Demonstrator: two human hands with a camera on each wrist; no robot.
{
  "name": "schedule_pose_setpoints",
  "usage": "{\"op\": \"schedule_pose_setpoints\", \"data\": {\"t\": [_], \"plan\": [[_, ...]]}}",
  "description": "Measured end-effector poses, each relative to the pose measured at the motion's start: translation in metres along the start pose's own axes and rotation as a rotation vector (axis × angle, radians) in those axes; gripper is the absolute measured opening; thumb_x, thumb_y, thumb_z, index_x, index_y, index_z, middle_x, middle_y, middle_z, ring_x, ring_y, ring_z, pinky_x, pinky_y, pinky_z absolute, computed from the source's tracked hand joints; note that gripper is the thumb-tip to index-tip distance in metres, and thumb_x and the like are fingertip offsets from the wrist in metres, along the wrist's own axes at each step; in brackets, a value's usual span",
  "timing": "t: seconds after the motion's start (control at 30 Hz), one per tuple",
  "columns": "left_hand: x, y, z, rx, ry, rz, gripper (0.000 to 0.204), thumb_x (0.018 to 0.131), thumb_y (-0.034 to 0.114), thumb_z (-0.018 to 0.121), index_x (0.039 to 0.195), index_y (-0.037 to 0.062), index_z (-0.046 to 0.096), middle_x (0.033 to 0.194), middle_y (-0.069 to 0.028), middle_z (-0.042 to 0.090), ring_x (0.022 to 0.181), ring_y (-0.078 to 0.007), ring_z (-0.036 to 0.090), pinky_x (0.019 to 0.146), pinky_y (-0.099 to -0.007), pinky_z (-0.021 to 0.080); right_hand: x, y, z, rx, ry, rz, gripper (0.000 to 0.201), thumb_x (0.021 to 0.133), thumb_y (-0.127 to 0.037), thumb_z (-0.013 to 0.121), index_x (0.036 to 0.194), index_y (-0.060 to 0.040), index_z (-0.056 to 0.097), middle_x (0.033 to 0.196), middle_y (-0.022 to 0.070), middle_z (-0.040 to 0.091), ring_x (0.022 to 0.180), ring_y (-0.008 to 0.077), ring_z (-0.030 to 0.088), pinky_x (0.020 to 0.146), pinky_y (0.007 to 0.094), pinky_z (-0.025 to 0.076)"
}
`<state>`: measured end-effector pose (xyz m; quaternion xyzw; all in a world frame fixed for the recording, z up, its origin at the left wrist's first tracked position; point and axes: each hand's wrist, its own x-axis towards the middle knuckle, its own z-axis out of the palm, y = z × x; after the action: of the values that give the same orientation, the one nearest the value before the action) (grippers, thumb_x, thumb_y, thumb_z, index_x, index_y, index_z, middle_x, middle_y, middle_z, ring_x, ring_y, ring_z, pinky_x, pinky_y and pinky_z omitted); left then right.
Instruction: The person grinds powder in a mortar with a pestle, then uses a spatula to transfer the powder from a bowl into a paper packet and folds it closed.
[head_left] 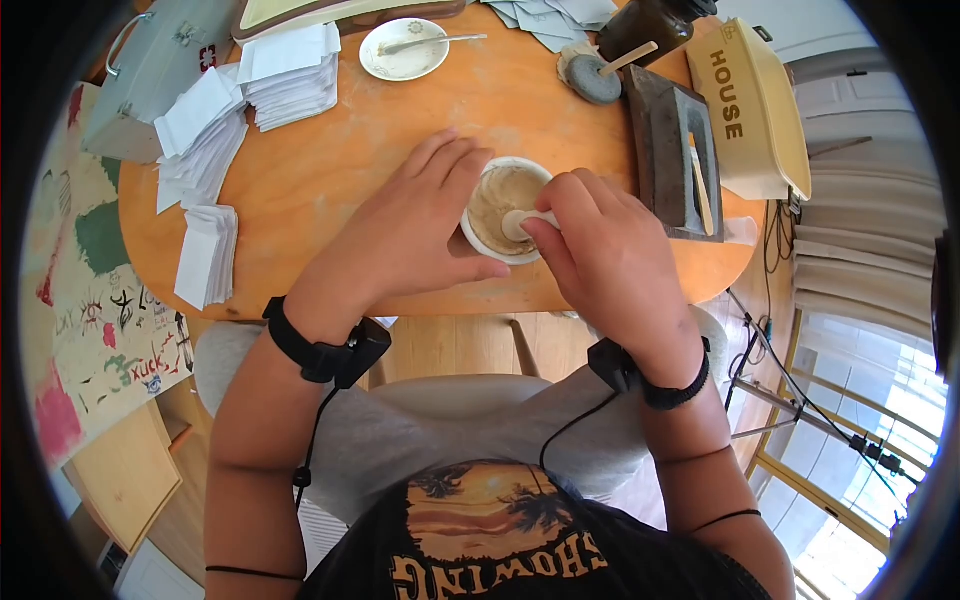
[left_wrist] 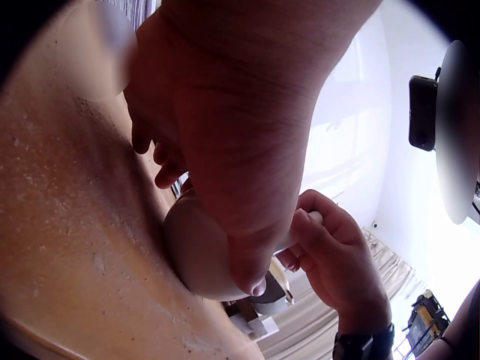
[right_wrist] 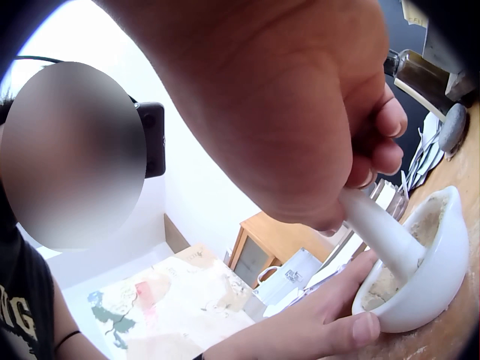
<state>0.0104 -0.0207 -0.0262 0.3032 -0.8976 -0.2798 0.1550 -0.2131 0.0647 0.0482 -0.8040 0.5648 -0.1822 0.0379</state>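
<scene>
A white mortar (right_wrist: pixel 450 262) stands on the wooden table in front of the person, with beige powder or paste (head_left: pixel 490 200) spread inside it. The left hand (head_left: pixel 405 220) holds the mortar from its left side, thumb along the near wall and fingers around the far side. Gripped in the right hand (head_left: pixel 622 248) is a white pestle (right_wrist: pixel 384 236), tilted, its rounded head down in the beige material. The fingers curl around the pestle's upper end, which they partly hide. In the left wrist view the mortar's outer wall (left_wrist: pixel 195 251) shows beneath the left hand.
Stacks of white paper packets (head_left: pixel 290 82) lie at the left, near a metal case (head_left: pixel 160 85). A small dish (head_left: pixel 378 62) with a spoon (head_left: pixel 440 40) sits behind. On the right are a dark stone slab (head_left: pixel 660 130), a grey round stone (head_left: pixel 593 80), a dark bottle (head_left: pixel 650 28) and a HOUSE box (head_left: pixel 750 120).
</scene>
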Motion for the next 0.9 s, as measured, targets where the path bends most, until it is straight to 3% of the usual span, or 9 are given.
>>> {"op": "schedule_pose_setpoints", "data": {"t": [0.9], "plan": [[0.001,-0.001,0.001,0.015,0.008,0.006,0.112,0.080,0.047,0.096,0.164,-0.0034,0.043,0.169,-0.0258,0.047,0.164,-0.0473,0.035,0.134,-0.0512,0.037,0.002,0.003,0.001,0.075,0.071,0.002,0.022,0.096,-0.015,0.081,0.098,-0.0062,0.061,0.092,0.0128,0.067,0.085,0.0366,0.069,0.072,0.0474,0.056]]}}
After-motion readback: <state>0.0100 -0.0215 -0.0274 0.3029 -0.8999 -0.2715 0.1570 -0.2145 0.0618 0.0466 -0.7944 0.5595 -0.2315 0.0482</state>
